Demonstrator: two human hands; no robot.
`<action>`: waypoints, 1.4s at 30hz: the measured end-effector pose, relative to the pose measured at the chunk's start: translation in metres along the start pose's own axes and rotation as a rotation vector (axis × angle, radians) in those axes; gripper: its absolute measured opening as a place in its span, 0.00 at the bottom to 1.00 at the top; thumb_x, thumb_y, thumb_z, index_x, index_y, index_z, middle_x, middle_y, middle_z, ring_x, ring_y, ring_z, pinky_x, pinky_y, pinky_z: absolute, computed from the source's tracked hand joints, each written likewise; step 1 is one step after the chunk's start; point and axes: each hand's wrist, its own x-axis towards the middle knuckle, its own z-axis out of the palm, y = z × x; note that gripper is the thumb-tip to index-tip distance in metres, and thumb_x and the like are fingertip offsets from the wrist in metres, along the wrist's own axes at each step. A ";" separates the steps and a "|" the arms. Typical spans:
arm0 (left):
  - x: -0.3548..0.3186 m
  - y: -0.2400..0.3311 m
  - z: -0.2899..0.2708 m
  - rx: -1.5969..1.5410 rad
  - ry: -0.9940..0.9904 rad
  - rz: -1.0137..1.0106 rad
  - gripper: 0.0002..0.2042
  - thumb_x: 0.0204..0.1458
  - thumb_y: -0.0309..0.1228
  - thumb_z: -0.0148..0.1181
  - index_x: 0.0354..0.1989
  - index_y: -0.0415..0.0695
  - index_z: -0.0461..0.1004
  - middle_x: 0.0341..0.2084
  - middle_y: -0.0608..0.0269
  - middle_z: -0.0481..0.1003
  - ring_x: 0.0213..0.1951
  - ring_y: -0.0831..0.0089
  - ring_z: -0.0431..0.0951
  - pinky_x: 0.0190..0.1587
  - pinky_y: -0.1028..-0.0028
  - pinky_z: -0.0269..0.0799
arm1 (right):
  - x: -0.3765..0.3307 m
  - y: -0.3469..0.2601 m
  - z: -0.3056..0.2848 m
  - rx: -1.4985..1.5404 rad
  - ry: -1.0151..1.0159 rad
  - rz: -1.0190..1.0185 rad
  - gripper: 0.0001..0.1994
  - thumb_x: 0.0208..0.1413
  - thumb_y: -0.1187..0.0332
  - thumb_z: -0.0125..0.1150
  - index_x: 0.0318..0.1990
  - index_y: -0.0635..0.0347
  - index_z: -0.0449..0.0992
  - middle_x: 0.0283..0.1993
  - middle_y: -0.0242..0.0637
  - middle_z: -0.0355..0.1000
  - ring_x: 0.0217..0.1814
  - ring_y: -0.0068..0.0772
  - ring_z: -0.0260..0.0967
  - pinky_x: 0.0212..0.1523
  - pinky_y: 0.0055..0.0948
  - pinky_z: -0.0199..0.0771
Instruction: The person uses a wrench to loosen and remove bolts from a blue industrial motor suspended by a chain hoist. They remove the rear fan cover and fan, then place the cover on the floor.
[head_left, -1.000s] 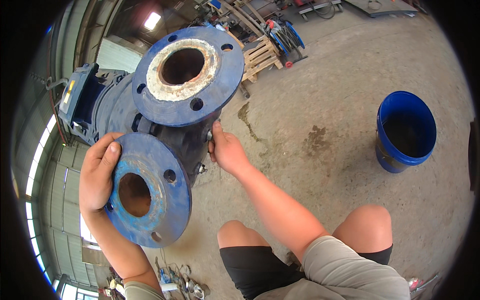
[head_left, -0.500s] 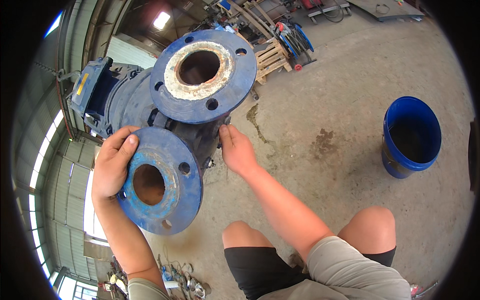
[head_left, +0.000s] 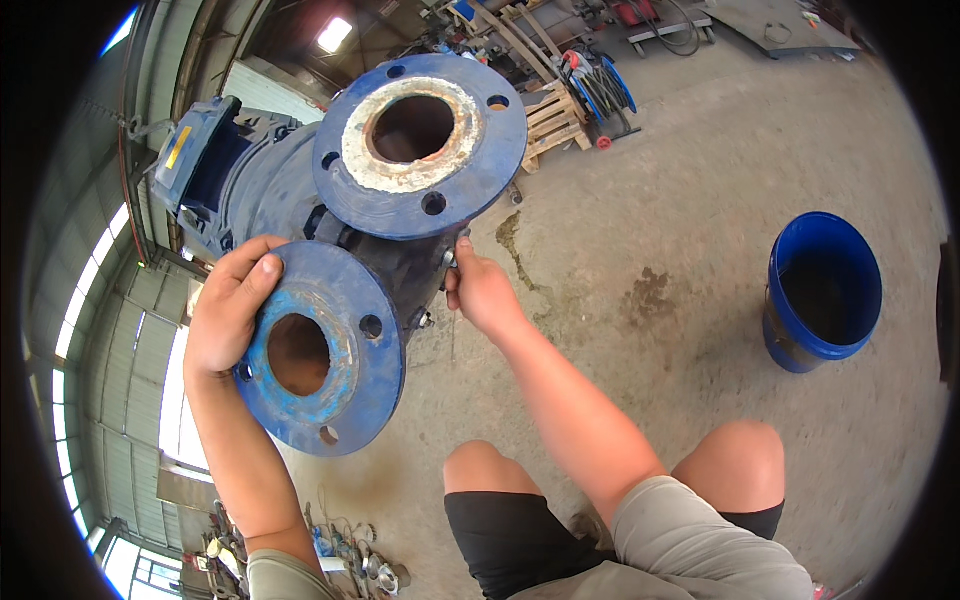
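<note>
A large blue pump (head_left: 275, 185) with a motor-like body hangs in front of me, its two round flanges facing me. The upper flange (head_left: 490, 150) has a whitish, rusty ring round its bore. Worn light-blue paint rings the bore of the lower flange (head_left: 370, 400). My left hand (head_left: 228, 310) is closed over that lower flange's left rim, thumb on its face. At the pump's right side, my right hand (head_left: 485, 290) has its thumb and curled fingers pinched at a bolt (head_left: 449, 259); its fingertips are partly hidden. Another bolt (head_left: 426, 320) sticks out lower down.
A blue bucket (head_left: 778, 335) with dark contents stands on the concrete floor (head_left: 620, 390) to the right. Behind are a wooden pallet (head_left: 555, 122) and a hose reel (head_left: 605, 95). Tools and cables (head_left: 360, 560) lie at lower left. A hook (head_left: 140, 128) shows beside the pump.
My right thumb and fingers have shifted slightly on the bolt, which shows more now. My left hand stays on the lower flange. The view has moved a little.
</note>
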 end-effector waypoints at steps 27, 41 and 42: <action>0.038 -0.015 -0.011 0.329 -0.085 0.218 0.27 0.63 0.51 0.62 0.55 0.35 0.80 0.50 0.40 0.81 0.56 0.48 0.81 0.60 0.60 0.73 | 0.027 0.011 0.014 0.001 0.135 -0.109 0.20 0.77 0.53 0.45 0.45 0.58 0.79 0.37 0.31 0.75 0.37 0.23 0.69 0.40 0.29 0.70; 0.043 -0.017 -0.008 0.266 -0.087 0.229 0.30 0.60 0.51 0.62 0.57 0.34 0.81 0.48 0.37 0.82 0.55 0.44 0.81 0.59 0.57 0.75 | 0.041 0.008 -0.024 -0.017 0.074 -0.109 0.18 0.76 0.56 0.46 0.48 0.60 0.78 0.40 0.30 0.75 0.40 0.23 0.70 0.43 0.28 0.71; 0.044 -0.018 -0.009 0.278 -0.098 0.210 0.30 0.60 0.51 0.62 0.57 0.34 0.80 0.48 0.37 0.82 0.55 0.45 0.82 0.59 0.57 0.75 | 0.043 0.007 -0.025 -0.017 0.067 -0.111 0.18 0.76 0.56 0.46 0.48 0.60 0.78 0.40 0.30 0.75 0.40 0.23 0.70 0.43 0.28 0.71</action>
